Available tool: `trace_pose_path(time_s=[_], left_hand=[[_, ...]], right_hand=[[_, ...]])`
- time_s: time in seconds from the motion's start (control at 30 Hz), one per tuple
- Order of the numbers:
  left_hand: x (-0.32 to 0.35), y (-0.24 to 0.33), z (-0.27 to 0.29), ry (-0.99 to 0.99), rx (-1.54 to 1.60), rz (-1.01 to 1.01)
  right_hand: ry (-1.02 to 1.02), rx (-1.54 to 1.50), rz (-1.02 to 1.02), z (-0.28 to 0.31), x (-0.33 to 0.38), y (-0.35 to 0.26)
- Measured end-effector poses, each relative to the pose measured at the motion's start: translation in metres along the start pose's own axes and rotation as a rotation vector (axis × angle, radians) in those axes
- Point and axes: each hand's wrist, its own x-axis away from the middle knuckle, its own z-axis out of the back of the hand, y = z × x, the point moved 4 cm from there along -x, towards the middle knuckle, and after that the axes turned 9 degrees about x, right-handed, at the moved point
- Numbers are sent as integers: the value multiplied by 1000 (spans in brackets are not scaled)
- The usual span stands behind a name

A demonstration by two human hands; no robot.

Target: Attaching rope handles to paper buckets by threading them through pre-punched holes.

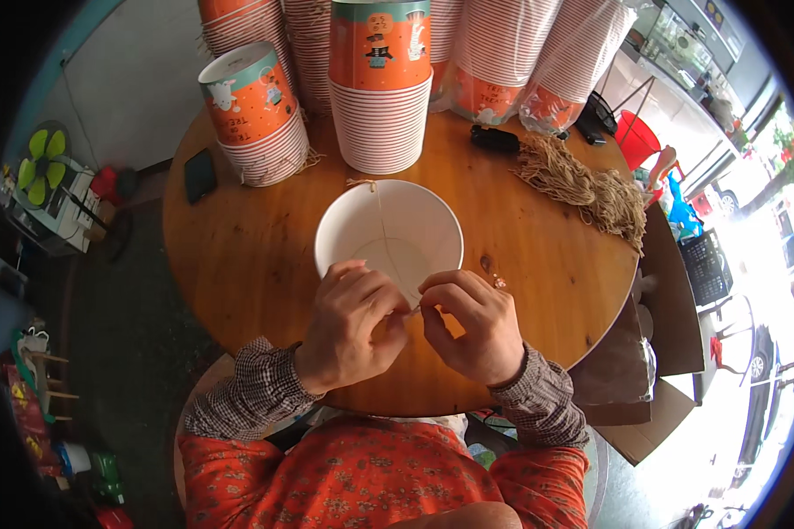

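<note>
From afar, I am pinching thin twine (383, 231) in the left hand (357, 322) and right hand (472, 322); just beyond them, a white paper bucket (342, 222) is sitting, likely light and stiff, best gripped by its rim.

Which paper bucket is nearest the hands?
The lone bucket with its open mouth and white interior showing; the others stand nested in tall stacks farther back.

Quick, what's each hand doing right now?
Left hand: closed, fingertips apparently pinching the thin cord.
Right hand: closed, thumb and finger apparently pinching the thin cord.
</note>
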Motion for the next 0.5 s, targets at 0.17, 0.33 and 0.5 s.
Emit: trace_pose_path(time_s=[0.17, 0.33, 0.5], left_hand=[[0, 1, -2, 85, 31, 9], [3, -8, -9, 75, 52, -56], [1, -5, -5, 76, 23, -44]], right_hand=[[43, 101, 94, 3, -1, -5], [30, 141, 103, 5, -3, -7], [40, 218, 150, 5, -2, -7]])
